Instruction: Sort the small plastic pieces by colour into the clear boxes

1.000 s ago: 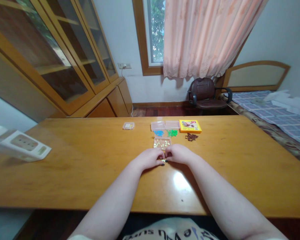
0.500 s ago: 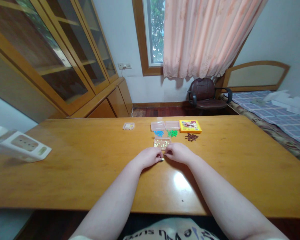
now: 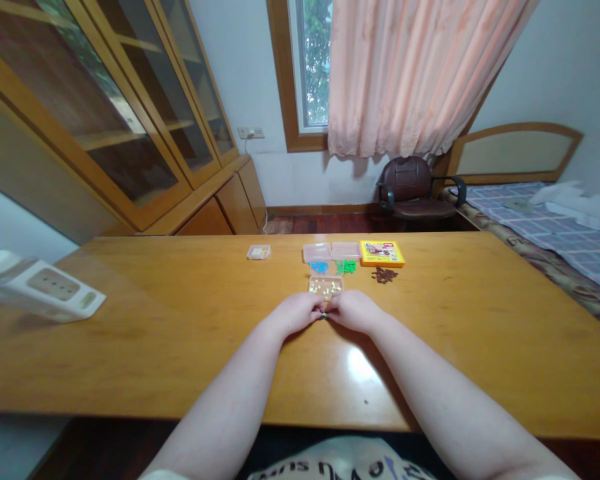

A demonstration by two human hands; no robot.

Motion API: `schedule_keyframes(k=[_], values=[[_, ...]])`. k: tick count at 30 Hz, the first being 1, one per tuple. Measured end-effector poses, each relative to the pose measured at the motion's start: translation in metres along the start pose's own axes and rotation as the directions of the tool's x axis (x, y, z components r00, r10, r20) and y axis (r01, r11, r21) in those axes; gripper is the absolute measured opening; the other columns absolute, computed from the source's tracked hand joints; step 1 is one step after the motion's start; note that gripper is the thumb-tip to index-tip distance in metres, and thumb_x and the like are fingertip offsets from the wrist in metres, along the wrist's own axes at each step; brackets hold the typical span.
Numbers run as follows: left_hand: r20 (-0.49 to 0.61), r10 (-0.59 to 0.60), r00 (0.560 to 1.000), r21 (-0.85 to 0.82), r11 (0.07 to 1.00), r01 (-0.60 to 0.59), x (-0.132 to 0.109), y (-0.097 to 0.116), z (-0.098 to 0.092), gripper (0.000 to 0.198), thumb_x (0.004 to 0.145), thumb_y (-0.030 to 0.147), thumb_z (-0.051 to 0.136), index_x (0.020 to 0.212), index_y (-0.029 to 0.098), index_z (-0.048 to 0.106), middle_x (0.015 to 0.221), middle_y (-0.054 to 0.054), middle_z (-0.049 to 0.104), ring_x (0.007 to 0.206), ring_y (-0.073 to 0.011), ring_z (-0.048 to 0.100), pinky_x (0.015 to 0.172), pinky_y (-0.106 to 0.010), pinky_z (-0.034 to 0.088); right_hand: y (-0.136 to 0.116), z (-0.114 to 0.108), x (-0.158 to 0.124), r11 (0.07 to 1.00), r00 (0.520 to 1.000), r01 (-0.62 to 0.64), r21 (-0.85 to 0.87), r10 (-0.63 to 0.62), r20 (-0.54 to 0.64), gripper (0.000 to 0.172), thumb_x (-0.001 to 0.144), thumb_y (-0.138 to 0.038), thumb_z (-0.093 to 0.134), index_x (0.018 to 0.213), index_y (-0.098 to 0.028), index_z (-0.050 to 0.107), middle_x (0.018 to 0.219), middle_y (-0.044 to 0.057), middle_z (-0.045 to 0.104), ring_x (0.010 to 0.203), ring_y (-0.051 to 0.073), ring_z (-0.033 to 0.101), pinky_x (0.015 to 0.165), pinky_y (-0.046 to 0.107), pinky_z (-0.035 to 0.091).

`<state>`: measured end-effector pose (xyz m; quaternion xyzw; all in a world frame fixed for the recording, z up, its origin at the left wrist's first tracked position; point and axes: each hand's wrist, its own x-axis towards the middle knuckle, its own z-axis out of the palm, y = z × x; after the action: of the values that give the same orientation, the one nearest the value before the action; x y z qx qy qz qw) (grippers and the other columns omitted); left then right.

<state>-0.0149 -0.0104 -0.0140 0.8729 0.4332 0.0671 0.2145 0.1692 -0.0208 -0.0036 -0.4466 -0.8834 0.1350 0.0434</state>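
My left hand and my right hand meet fingertip to fingertip on the wooden table. Both pinch a tiny yellowish piece between them; it is almost hidden. Just beyond the fingers lies a small clear tray with several yellow-green pieces. Further back sit a pile of blue pieces, a pile of green pieces and a pile of dark brown pieces.
Two clear trays and a yellow box stand at the back of the table, a small clear box to their left. A white device rests at the left edge. A chair and bed lie beyond.
My hands have drawn closer together, fingertips now touching over the small piece. The view shifted very slightly.
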Motion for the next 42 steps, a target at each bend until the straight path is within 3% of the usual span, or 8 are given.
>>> schedule_keyframes(k=[11,24,27,30,32,39,42], values=[[-0.014,-0.041,0.999,-0.013,0.999,0.041,-0.003,-0.001,-0.005,0.01,0.078,0.019,0.054,0.084,0.021,0.061,0.085,-0.001,0.067,0.076,-0.0164,0.059,0.069,-0.025,0.043,0.0,-0.002,0.0,0.996,0.996,-0.087,-0.025,0.087,-0.002,0.022,0.082,-0.029,0.052,0.09,-0.025,0.073,0.086,0.005,0.072,0.076,0.019,0.065,0.066,0.026,0.044],[0.017,-0.03,0.999,0.052,0.998,0.029,-0.004,0.007,-0.007,0.009,0.082,0.024,0.052,0.08,0.021,0.06,0.079,-0.001,0.064,0.07,-0.0161,0.057,0.063,-0.024,0.04,0.002,-0.004,-0.002,0.997,0.997,-0.073,-0.027,0.072,-0.021,0.022,0.08,-0.026,0.053,0.089,-0.024,0.072,0.087,0.005,0.072,0.078,0.02,0.065,0.068,0.027,0.044],[-0.078,-0.023,0.997,0.067,0.997,0.029,-0.003,0.008,-0.01,0.013,0.085,0.026,0.05,0.084,0.021,0.062,0.084,-0.003,0.065,0.075,-0.0167,0.058,0.067,-0.025,0.042,0.004,-0.003,-0.002,0.998,0.998,-0.063,-0.027,0.063,-0.014,0.022,0.081,-0.025,0.052,0.09,-0.024,0.072,0.089,0.005,0.072,0.08,0.02,0.065,0.07,0.027,0.044],[-0.245,-0.06,0.968,0.071,0.994,0.08,-0.001,0.007,-0.013,0.018,0.088,0.025,0.046,0.092,0.02,0.063,0.093,-0.005,0.064,0.085,-0.0173,0.058,0.075,-0.027,0.044,0.004,-0.004,-0.002,0.998,0.998,-0.06,-0.033,0.059,-0.01,0.022,0.082,-0.027,0.052,0.09,-0.024,0.072,0.09,0.005,0.072,0.081,0.02,0.065,0.069,0.027,0.044],[-0.293,-0.073,0.953,0.073,0.992,0.099,-0.001,0.006,-0.015,0.02,0.088,0.024,0.046,0.097,0.021,0.064,0.096,-0.005,0.064,0.09,-0.0173,0.058,0.08,-0.027,0.044,0.004,-0.005,-0.002,0.997,0.997,-0.073,-0.036,0.073,-0.009,0.021,0.082,-0.028,0.052,0.091,-0.023,0.071,0.09,0.005,0.072,0.081,0.02,0.065,0.069,0.027,0.044],[-0.087,0.006,0.996,0.103,0.995,0.003,-0.003,0.007,-0.007,0.009,0.081,0.028,0.059,0.087,0.025,0.066,0.094,0.0,0.065,0.087,-0.0163,0.059,0.076,-0.024,0.044,0.007,-0.008,-0.001,0.996,0.996,-0.089,-0.009,0.089,-0.027,0.021,0.082,-0.026,0.052,0.091,-0.022,0.071,0.091,0.005,0.071,0.082,0.018,0.064,0.07,0.025,0.043],[-0.053,-0.002,0.999,0.106,0.994,0.008,-0.002,0.008,-0.002,0.007,0.081,0.027,0.059,0.084,0.024,0.064,0.09,0.0,0.066,0.083,-0.0172,0.059,0.073,-0.025,0.044,0.011,-0.009,-0.002,0.997,0.996,-0.079,-0.011,0.079,-0.047,0.021,0.082,-0.027,0.052,0.089,-0.023,0.071,0.09,0.005,0.071,0.082,0.018,0.063,0.07,0.025,0.042]])
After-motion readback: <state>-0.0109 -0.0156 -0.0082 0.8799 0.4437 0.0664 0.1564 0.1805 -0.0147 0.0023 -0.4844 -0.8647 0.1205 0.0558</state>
